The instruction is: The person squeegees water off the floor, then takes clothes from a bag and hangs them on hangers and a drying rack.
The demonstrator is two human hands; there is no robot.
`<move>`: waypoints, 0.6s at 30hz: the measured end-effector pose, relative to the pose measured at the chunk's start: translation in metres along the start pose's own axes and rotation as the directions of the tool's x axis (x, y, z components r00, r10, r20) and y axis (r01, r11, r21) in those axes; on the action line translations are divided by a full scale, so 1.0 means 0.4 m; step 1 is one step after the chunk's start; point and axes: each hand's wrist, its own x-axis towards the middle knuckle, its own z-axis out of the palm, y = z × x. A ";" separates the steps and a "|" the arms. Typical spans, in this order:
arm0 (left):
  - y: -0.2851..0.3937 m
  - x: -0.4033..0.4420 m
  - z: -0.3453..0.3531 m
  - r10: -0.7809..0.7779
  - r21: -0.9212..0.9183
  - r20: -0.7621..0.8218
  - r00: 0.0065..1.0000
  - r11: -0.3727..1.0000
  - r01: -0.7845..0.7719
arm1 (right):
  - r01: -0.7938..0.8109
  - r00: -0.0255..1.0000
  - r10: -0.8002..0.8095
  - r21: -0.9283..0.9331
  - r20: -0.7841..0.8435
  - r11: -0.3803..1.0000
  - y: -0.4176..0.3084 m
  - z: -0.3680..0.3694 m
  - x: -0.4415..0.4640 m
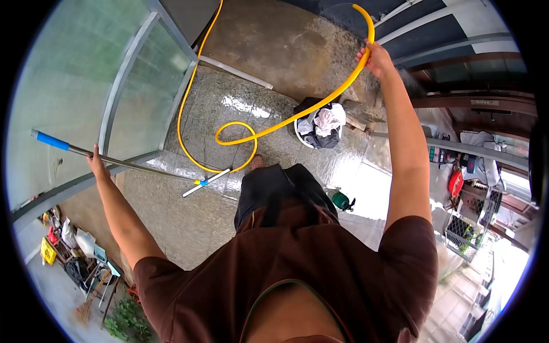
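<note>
At the upper right, my right hand [376,59] is closed around a yellow hose [320,104] near its end, which curves up and left with a thin spray of water at its tip. The hose loops on the wet floor [200,223] in front of me and runs up to the top left. My left hand [98,164], at the left, grips the metal pole of a squeegee [132,166] with a blue handle end. The squeegee's blade rests on the floor beside the hose loop.
A white basket [299,135] of clothes stands right of the hose loop. A green bottle [341,200] is near my legs. Frosted panels in a metal frame [117,86] rise at the left. Plants [128,320] and clutter lie lower left, a wire rack [462,233] at the right.
</note>
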 end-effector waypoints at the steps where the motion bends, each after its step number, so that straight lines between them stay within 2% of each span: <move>1: -0.014 0.009 0.025 -0.008 -0.034 -0.144 0.990 0.999 0.003 | -0.004 1.000 0.005 -0.015 0.015 1.000 0.004 0.012 0.006; 5: -0.083 0.071 0.015 0.013 -0.220 -0.149 0.989 0.974 -0.046 | -0.017 0.997 0.021 -0.056 0.076 0.998 0.015 0.070 0.025; 8: -0.057 0.001 0.037 0.050 -0.078 -0.142 0.989 0.995 -0.061 | -0.002 0.990 0.007 -0.040 0.139 0.999 0.022 0.115 0.047; 9: -0.021 -0.060 0.076 0.050 -0.161 -0.169 0.984 0.984 -0.078 | 0.006 0.987 0.000 -0.032 0.161 0.999 0.024 0.132 0.055; 10: 0.011 -0.113 0.115 0.065 -0.147 -0.228 0.971 0.984 -0.101 | 0.012 0.983 -0.008 -0.024 0.182 1.000 0.024 0.149 0.062; 12: 0.079 -0.223 0.165 0.118 -0.014 -0.189 0.975 0.992 -0.123 | 0.039 0.979 -0.032 -0.032 0.200 0.999 0.012 0.190 0.074; 15: 0.170 -0.344 0.233 0.154 -0.095 -0.177 0.972 0.980 -0.173 | 0.082 0.977 -0.072 -0.043 0.199 0.996 -0.015 0.241 0.108; 18: 0.353 -0.458 0.303 0.204 -0.165 -0.069 0.976 0.963 -0.213 | 0.120 0.978 -0.111 -0.038 0.174 0.992 -0.058 0.281 0.149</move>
